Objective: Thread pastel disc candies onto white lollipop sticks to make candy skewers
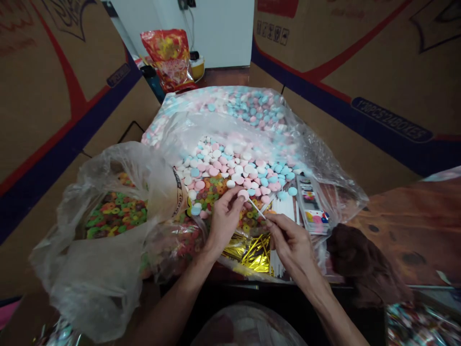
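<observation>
1. My left hand (224,218) is covering part of the pink candy (244,194).
2. My right hand (291,240) is hiding the white stick (257,208) at its near end.
3. The left box (32,101) and right box (363,53) are running out of view.

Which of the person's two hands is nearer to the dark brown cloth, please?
Right: the right hand, gripping the white stick, is left of the dark brown cloth. The left hand, pinching the pink disc at the stick's other end, is farther left.

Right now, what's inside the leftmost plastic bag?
Green, orange and red rings show inside the bag. Its cloudy folds cover the rest; I can't tell what's there.
</observation>
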`<state>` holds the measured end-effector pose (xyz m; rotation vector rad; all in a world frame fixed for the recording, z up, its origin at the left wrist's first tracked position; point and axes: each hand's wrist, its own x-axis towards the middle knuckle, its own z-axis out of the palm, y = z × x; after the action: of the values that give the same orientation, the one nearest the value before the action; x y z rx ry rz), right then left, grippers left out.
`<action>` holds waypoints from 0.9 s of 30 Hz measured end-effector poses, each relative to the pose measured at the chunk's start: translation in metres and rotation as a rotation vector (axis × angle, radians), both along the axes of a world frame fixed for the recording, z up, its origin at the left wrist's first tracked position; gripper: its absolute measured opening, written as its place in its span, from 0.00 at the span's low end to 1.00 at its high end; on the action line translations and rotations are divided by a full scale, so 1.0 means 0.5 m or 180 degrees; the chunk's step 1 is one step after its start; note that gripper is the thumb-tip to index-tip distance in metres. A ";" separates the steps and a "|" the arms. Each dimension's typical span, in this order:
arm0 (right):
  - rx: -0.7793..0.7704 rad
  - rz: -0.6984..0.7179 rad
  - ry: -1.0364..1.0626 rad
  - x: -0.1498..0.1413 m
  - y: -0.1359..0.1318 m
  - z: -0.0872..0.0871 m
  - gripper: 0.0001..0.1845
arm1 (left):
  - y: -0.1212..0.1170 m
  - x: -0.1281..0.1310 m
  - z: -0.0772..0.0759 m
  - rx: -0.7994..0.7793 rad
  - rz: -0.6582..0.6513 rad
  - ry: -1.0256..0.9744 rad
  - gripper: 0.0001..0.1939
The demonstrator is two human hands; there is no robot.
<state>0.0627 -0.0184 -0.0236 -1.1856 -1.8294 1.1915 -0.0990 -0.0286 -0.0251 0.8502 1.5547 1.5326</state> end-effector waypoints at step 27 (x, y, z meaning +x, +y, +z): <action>-0.0699 -0.0067 0.0643 -0.051 -0.075 -0.004 0.15 | -0.080 0.013 -0.010 0.0152 -0.0101 0.1732 0.14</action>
<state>0.0371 -0.0560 -0.0257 -1.1520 -1.5643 1.4731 -0.0924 -0.0689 -0.0302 1.3962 1.8715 1.3854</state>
